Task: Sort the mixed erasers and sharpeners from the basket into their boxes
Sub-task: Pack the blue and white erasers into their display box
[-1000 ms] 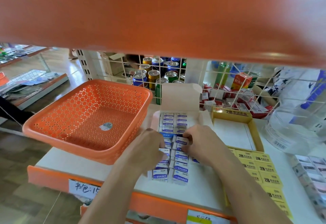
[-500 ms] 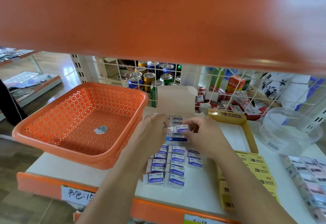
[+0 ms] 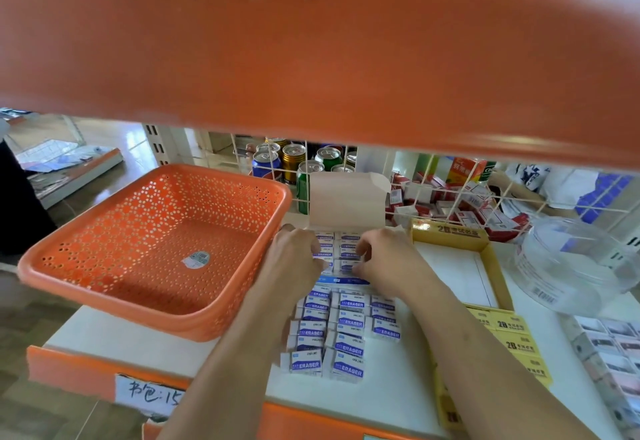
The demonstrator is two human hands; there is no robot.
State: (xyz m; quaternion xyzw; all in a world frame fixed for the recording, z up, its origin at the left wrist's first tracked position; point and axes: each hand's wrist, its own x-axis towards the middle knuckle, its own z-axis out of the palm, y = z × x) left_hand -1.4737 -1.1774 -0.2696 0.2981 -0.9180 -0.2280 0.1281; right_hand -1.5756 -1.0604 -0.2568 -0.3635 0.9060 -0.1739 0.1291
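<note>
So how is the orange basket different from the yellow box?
The orange basket is plastic with holes all over; the yellow box is solid cardboard with 2B printed on it. The basket looks bigger and has rounded corners; the box has sharp ones. Both are open on top.

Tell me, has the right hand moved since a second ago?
Yes. The right hand went farther back, from the loose erasers to over the open eraser box.
</note>
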